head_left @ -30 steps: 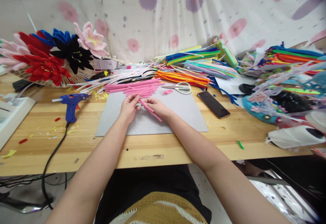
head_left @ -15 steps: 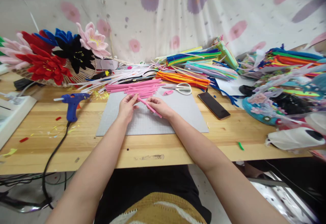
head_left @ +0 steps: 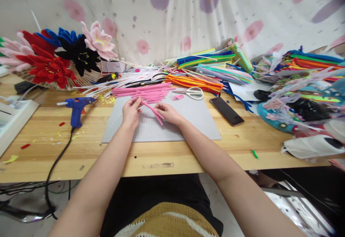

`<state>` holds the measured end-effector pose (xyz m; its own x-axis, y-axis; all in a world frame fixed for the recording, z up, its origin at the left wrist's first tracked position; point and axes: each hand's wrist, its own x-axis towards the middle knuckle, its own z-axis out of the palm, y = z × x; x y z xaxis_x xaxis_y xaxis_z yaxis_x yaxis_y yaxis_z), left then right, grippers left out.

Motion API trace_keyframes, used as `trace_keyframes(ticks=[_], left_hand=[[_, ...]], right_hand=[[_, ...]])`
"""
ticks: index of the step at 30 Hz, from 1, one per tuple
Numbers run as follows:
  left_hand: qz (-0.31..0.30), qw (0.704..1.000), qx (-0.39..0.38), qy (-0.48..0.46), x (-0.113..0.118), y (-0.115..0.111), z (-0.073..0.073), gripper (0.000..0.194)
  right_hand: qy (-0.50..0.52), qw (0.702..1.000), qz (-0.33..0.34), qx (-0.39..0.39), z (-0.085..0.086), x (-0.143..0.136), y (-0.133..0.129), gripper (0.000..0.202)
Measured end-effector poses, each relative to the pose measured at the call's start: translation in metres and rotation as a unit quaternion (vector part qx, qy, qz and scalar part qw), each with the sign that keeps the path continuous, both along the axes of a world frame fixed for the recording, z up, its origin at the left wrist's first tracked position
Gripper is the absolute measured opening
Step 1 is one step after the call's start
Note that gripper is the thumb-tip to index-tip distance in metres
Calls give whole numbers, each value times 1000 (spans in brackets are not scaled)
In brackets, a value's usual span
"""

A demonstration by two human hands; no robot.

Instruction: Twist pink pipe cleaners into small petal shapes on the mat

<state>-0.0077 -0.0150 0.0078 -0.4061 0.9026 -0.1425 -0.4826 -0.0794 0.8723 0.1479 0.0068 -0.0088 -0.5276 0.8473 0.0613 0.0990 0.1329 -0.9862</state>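
Note:
Pink pipe cleaners (head_left: pixel 151 108) stretch between my two hands above a grey cutting mat (head_left: pixel 185 129). My left hand (head_left: pixel 131 112) pinches their upper left end between thumb and fingers. Near the lower right end, my right hand (head_left: pixel 168 113) has its fingers closed on them, and the strands spread apart there into separate tips. How many strands there are I cannot tell. Just beyond my hands lies a pile of pink pipe cleaners (head_left: pixel 145 92). White-handled scissors (head_left: pixel 194 93) and a small pink piece (head_left: pixel 178 97) rest at the mat's far right edge.
A blue glue gun (head_left: pixel 77 110) with a black cord stands left of the mat. To the right lies a phone (head_left: pixel 226 111). Orange pipe cleaners (head_left: pixel 194 83) and other coloured bundles line the back. Fuzzy flowers (head_left: pixel 51 68) fill the back left; a white roll (head_left: pixel 312 146) lies far right.
The right end of the pink pipe cleaners has swung left and its tips have spread apart. My right hand has shifted slightly left along them; my left hand stays nearly in place.

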Motion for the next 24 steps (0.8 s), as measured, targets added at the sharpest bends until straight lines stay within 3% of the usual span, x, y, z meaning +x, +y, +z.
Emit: trace_keyframes(ticks=[8,15,19,22,24], left_hand=[[42,999,-20,-23,1,1,1,21],[93,995,-11,-17,2,3,-3,16],[116,993,-15,-28,1,4,-3,14],[109,993,-20,-48,1,4,-3,14],[72,996,-22,-48,2,3,-3,14]], right_hand=[[-49,996,19,77,-4,-3,0,14],[2,1000,3,7,4,-3,-4,22],[-90,990,12,103,9,-5,-10,28],[-133,981,-4,141,7,-9,-11,27],[-111,987,-6,115,5,-11,-10,27]])
